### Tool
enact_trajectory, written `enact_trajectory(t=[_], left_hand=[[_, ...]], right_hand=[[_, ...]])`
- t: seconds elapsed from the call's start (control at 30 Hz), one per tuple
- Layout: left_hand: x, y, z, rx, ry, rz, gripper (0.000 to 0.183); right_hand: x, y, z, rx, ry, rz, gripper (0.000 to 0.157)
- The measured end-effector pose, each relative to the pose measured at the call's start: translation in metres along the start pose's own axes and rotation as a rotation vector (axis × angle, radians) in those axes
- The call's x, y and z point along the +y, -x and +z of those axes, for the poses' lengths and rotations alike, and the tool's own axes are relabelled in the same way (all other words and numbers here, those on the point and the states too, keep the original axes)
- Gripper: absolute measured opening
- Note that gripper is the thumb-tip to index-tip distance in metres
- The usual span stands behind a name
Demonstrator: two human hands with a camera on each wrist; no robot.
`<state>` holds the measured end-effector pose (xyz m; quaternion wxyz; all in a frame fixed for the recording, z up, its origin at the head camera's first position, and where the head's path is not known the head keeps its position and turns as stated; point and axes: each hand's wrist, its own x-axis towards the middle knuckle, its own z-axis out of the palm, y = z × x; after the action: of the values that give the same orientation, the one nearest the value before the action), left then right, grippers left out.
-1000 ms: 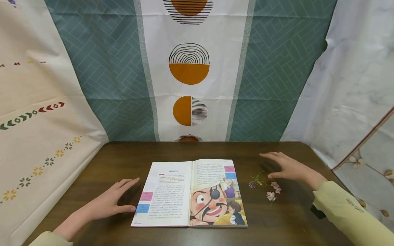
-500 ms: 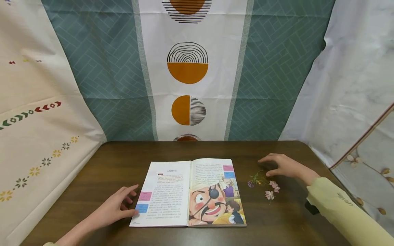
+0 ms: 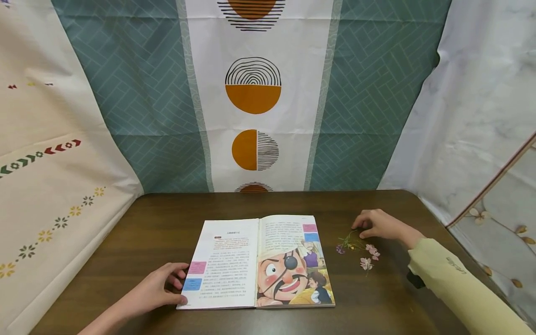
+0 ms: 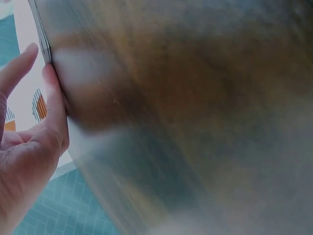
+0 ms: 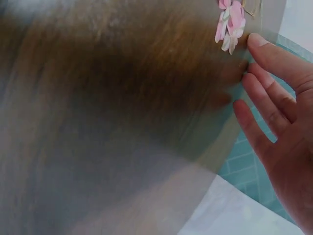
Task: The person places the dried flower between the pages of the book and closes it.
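Note:
An open picture book (image 3: 228, 260) with printed text and a cartoon pirate lies on the brown table. At its left edge is my left hand (image 3: 152, 288), thumb at the lower corner, fingers bent beside the edge. The left wrist view shows that hand (image 4: 36, 147) with a fingertip at the thin side of the book (image 4: 43, 34). My right hand (image 3: 383, 225) reaches the stems of small flowers (image 3: 352, 244), pink, white and purple. In the right wrist view the fingers of this hand (image 5: 279, 107) are bent and apart, close to pink petals (image 5: 231, 24).
The dark wooden table (image 3: 293, 321) ends at a patterned teal and white curtain (image 3: 259, 121). An embroidered cream cloth (image 3: 50, 186) hangs at the left, a marbled white cloth (image 3: 473, 116) at the right.
My left hand has come down to the book's left edge, its fingers bending more. My right hand has lowered toward the flower stems, with thumb and forefinger closer together. Book and flowers lie still.

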<state>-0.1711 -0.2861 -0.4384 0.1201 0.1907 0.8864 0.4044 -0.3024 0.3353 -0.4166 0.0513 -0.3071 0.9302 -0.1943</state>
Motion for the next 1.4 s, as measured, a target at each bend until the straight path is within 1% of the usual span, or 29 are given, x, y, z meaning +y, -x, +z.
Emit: enact_trajectory(t=[0.17, 0.27, 0.4, 0.5, 0.6, 0.9, 1.07, 1.2, 1.3, 1.4], left_hand=[[0.000, -0.001, -0.006, -0.059, 0.092, 0.014, 0.086], [0.000, -0.001, -0.011, -0.101, 0.170, -0.003, 0.088], [-0.001, 0.000, -0.013, -0.147, 0.224, -0.013, 0.090], [-0.002, 0.000, -0.012, -0.165, 0.240, -0.012, 0.089], [-0.003, -0.001, -0.010, -0.174, 0.247, -0.011, 0.088], [-0.003, -0.002, -0.007, -0.167, 0.252, -0.005, 0.087], [-0.002, -0.002, -0.008, -0.170, 0.243, 0.001, 0.087], [-0.003, -0.001, -0.008, -0.179, 0.239, -0.003, 0.088], [-0.003, -0.001, -0.008, -0.187, 0.240, -0.002, 0.089], [-0.004, -0.002, -0.008, -0.190, 0.239, 0.005, 0.089]], right_hand=[[0.003, -0.006, 0.001, 0.008, -0.029, 0.026, 0.015], [0.003, -0.011, 0.001, 0.010, -0.023, 0.019, 0.011], [0.004, -0.015, 0.004, 0.020, -0.009, 0.024, 0.009], [0.006, -0.014, 0.006, 0.037, 0.005, 0.041, 0.008], [0.008, -0.012, 0.008, 0.054, 0.014, 0.026, 0.004], [0.010, -0.011, 0.008, 0.098, -0.007, 0.072, 0.004], [0.009, -0.016, 0.009, 0.143, -0.003, 0.089, 0.008], [0.005, -0.020, 0.008, 0.180, -0.001, 0.097, 0.006], [0.003, -0.022, 0.005, 0.201, 0.002, 0.100, 0.003], [0.000, -0.025, 0.000, 0.226, 0.007, 0.097, 0.007]])
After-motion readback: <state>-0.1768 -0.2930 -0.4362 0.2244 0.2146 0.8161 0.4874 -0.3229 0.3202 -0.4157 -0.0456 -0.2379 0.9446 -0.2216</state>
